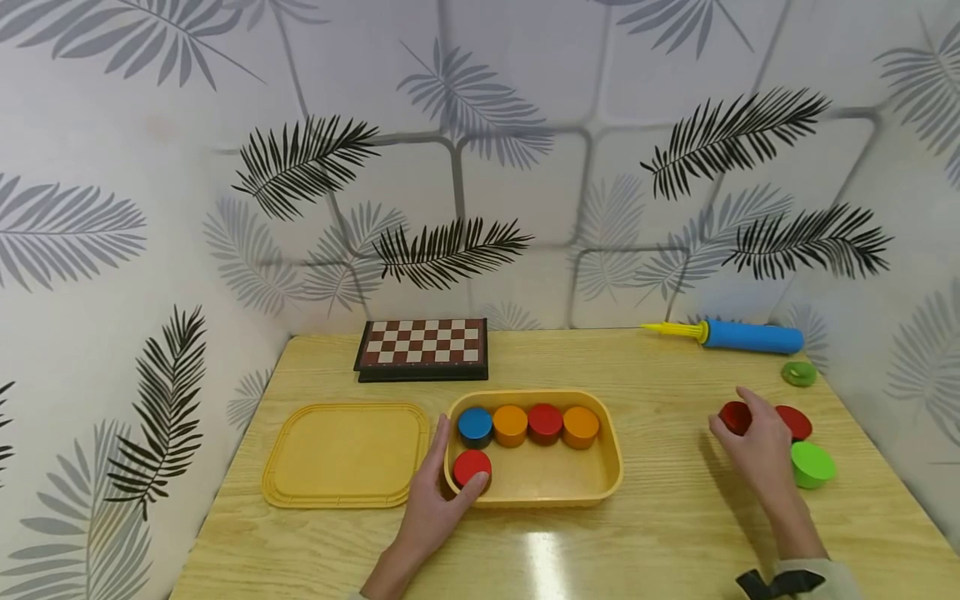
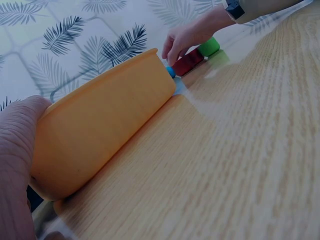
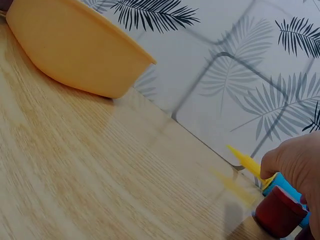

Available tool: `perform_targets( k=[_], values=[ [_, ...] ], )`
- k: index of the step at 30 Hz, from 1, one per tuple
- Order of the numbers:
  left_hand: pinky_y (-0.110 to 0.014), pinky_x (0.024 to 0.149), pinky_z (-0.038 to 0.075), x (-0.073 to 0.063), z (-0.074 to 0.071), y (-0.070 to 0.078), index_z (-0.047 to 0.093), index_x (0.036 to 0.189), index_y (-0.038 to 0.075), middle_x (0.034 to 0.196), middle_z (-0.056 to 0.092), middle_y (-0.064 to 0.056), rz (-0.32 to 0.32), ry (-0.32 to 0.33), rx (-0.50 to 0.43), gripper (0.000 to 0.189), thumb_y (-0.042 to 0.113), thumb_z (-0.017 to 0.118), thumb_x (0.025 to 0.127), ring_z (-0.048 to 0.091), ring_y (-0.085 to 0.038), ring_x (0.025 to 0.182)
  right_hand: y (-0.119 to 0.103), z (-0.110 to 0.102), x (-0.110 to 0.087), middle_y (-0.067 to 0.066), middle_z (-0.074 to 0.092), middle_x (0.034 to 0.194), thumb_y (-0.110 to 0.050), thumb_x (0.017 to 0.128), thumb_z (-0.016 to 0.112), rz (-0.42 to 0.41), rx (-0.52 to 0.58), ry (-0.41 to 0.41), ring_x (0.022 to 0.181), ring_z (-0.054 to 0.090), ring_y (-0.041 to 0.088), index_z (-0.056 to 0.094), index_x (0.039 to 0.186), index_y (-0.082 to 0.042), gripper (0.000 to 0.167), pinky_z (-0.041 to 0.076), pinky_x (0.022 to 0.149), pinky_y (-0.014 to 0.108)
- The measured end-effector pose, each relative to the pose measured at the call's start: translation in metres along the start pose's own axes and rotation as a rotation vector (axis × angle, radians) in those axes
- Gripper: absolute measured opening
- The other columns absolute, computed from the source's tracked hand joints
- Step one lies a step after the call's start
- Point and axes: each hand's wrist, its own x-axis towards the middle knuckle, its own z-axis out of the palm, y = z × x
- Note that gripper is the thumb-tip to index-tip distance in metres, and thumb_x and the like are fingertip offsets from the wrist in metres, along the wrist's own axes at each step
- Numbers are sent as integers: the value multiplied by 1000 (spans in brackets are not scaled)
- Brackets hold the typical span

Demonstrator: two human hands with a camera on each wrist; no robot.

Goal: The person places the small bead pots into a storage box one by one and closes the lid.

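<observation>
Twice takes hold of something in the head view. With the left hand (image 1: 431,515), grips the near left corner of the orange tray (image 1: 617,462), laying fingers along the outside of the left wall and bringing the thumb over the near rim, just beside a red piece (image 1: 472,468) inside. With the right hand (image 1: 767,457), curls fingers round a dark red piece (image 1: 737,418), visible between thumb and index finger. Just right of that hand, shows another red piece (image 1: 796,423) and a green piece (image 1: 812,465); farther back, a blue pump (image 1: 752,336).

In the left wrist view, shows the left hand at the tray's end and, beyond, the right hand with bent fingers close over dark red.

In the right wrist view, shows the dark red piece below the fingers, in front of the pump. Cannot tell whether lifted off the table (image 3: 125,175) or resting on it.
</observation>
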Motion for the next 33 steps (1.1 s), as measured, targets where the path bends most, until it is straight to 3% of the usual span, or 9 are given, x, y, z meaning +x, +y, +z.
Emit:
perform_targets(
  k=[5, 11, 17, 23, 33],
  values=[
    [-38, 125, 19, -1, 1, 0, 24, 168, 21, 174, 20, -3, -3, 9, -7, 91, 35, 78, 95, 18, -23, 160, 4, -2, 1, 42, 53, 138, -13, 94, 72, 9, -24, 24, 119, 51, 56, 51, 142, 15, 59, 43, 96, 73],
    [-30, 125, 17, -1, 1, 3, 24, 168, 20, 174, 20, -3, -9, 7, -19, 91, 35, 78, 95, 18, -21, 160, 8, -3, -1, 43, 53, 133, -20, 97, 72, 73, -73, -53, 111, 51, 55, 48, 142, 17, 63, 49, 88, 69],
    [-30, 125, 17, -1, 0, 4, 24, 168, 19, 174, 20, -5, -6, 4, -21, 91, 34, 77, 96, 18, -23, 160, 11, -4, -7, 39, 59, 128, -37, 97, 74, 159, -67, -82, 106, 56, 50, 49, 142, 16, 74, 53, 82, 58],
    [-26, 124, 17, 0, 0, 3, 24, 168, 19, 174, 20, -5, -5, 6, -33, 91, 34, 78, 96, 17, -22, 160, 12, -6, -9, 37, 63, 124, -45, 93, 77, 175, -68, -81, 102, 59, 48, 55, 136, 14, 76, 50, 74, 47],
    [-42, 126, 18, 0, 0, 1, 24, 168, 21, 174, 20, -5, -8, 7, -8, 92, 35, 78, 95, 18, -20, 159, 1, -6, -10, 37, 60, 129, -52, 92, 76, 206, -54, -142, 109, 58, 49, 52, 139, 14, 84, 52, 79, 48]
  ],
)
